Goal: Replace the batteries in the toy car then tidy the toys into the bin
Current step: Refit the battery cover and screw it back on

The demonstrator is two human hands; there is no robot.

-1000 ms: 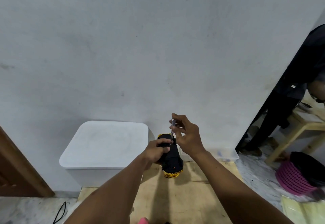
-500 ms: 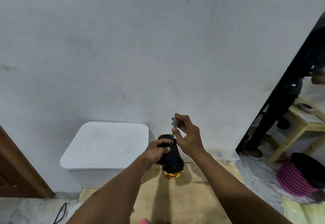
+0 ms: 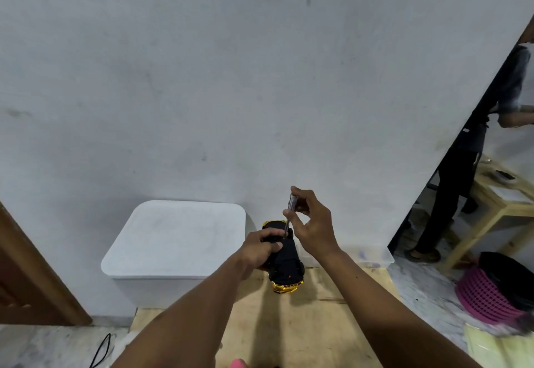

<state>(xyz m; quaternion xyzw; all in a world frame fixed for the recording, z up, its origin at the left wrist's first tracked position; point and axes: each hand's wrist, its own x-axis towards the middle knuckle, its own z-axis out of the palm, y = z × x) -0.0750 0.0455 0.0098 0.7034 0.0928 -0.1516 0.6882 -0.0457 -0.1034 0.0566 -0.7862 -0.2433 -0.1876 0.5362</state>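
My left grip (image 3: 261, 247) wraps the black-and-gold toy car (image 3: 286, 263) over the wooden surface (image 3: 289, 324), near the lidded white bin (image 3: 173, 237). My right grip (image 3: 312, 223) pinches a screwdriver (image 3: 290, 211), tip down at the car.

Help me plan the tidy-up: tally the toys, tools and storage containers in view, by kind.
Toys: 1, the black and gold toy car, gripped by the left hand.
Tools: 1, the screwdriver, pinched by the right hand.
Containers: 3, the white lidded bin, the clear tub and the pink basket.
Total: 5.
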